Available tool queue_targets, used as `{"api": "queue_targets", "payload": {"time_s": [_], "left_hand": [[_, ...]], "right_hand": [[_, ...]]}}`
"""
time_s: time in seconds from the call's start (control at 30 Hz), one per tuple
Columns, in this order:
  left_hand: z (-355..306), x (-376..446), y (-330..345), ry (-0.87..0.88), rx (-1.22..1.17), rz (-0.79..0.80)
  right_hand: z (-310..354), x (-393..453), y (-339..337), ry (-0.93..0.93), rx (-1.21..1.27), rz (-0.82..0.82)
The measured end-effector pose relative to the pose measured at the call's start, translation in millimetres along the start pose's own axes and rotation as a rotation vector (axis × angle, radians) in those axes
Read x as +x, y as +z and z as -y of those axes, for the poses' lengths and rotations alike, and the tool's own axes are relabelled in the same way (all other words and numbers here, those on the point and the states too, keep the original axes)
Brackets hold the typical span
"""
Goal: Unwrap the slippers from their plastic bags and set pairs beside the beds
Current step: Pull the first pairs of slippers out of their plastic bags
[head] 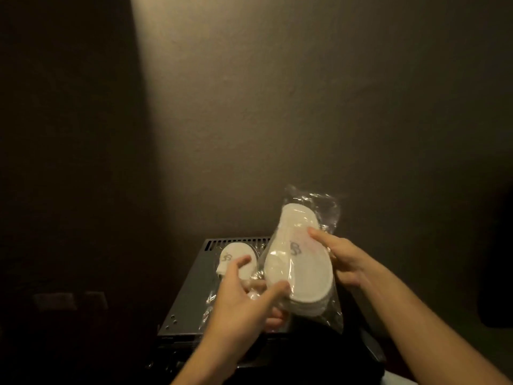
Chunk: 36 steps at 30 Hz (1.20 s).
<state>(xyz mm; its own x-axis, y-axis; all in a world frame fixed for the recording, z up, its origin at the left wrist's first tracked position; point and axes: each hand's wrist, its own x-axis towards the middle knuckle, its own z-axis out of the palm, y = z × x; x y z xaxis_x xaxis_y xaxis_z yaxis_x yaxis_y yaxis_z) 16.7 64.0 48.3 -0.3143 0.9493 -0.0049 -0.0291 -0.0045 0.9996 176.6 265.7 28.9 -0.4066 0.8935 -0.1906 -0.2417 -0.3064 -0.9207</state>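
A pair of white slippers in a clear plastic bag (302, 262) is held up over a dark metal box (188, 295). My right hand (341, 259) grips the bag's right side, thumb on the front near the printed logo. My left hand (244, 304) holds the bag's lower left edge, thumb on the front and fingers curled behind. A second bagged pair of white slippers (236, 258) lies flat on the box, partly hidden behind my left hand.
The dark box has a vented strip (236, 241) along its back edge and stands against a plain wall (277, 120). The room is dim; the left side is in deep shadow. A wall socket plate (55, 300) shows faintly at lower left.
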Motion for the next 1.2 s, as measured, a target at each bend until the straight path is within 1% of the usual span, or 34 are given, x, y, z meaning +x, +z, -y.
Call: {"api": "queue_targets", "payload": {"time_s": [0.1,0.17,0.2,0.27,0.33,0.37,0.4,0.43,0.47,0.53,0.57,0.6,0.67,0.7,0.73,0.77,0.8,0.87,0.93,1.0,1.1,1.2], "left_hand": [[34,12,18,-0.017,0.095,-0.008],[41,16,21,0.005,0.190,0.026],[38,17,19,0.016,0.304,0.056],[32,14,12,0.063,0.583,0.143],[22,5,-1,0.099,0.741,0.187],[16,2,-9,0.096,0.710,0.181],[9,2,-19,0.087,0.611,0.158],[7,6,-30,0.108,0.516,0.096],[5,14,-44,0.161,0.477,-0.007],[11,41,-74,0.251,0.571,-0.279],[18,56,-87,0.247,0.647,-0.391],[28,70,-97,0.205,0.717,-0.444],[45,93,-106,0.047,0.793,-0.415],[51,101,-106,-0.037,0.804,-0.372],[55,106,-105,-0.089,0.806,-0.334],[57,111,-102,-0.109,0.802,-0.310],[58,116,-101,-0.116,0.812,-0.290],[59,122,-95,-0.131,0.825,-0.268],[62,127,-90,-0.180,0.779,-0.245],[63,128,-87,-0.245,0.630,-0.189],[59,123,-87,-0.313,0.379,-0.093],[52,114,-91,-0.253,0.235,-0.024]], "right_hand": [[-9,11,-4,0.022,-0.230,-0.055],[-22,14,-3,-0.008,-0.473,-0.158],[-29,16,-4,-0.022,-0.577,-0.216],[-38,21,-3,-0.015,-0.683,-0.277],[-41,26,0,-0.045,-0.787,-0.309],[-43,30,0,-0.073,-0.864,-0.335],[-43,33,1,-0.096,-0.955,-0.359],[-44,35,1,-0.113,-1.049,-0.380],[-43,33,2,-0.122,-1.141,-0.393],[-42,34,0,-0.149,-1.283,-0.414],[-41,33,0,-0.189,-1.321,-0.433],[-41,29,1,-0.251,-1.325,-0.463],[-40,19,14,-0.490,-1.235,-0.508],[-40,14,26,-0.633,-1.183,-0.492],[-40,7,41,-0.726,-1.171,-0.452],[-42,3,54,-0.750,-1.203,-0.386],[-45,-2,69,-0.702,-1.285,-0.318],[-56,-7,91,-0.513,-1.515,-0.188],[-68,-9,102,-0.391,-1.646,-0.119],[-76,-11,105,-0.338,-1.615,-0.113],[-80,-15,100,-0.353,-1.438,-0.143],[-74,-24,98,-0.461,-1.323,-0.144]]}}
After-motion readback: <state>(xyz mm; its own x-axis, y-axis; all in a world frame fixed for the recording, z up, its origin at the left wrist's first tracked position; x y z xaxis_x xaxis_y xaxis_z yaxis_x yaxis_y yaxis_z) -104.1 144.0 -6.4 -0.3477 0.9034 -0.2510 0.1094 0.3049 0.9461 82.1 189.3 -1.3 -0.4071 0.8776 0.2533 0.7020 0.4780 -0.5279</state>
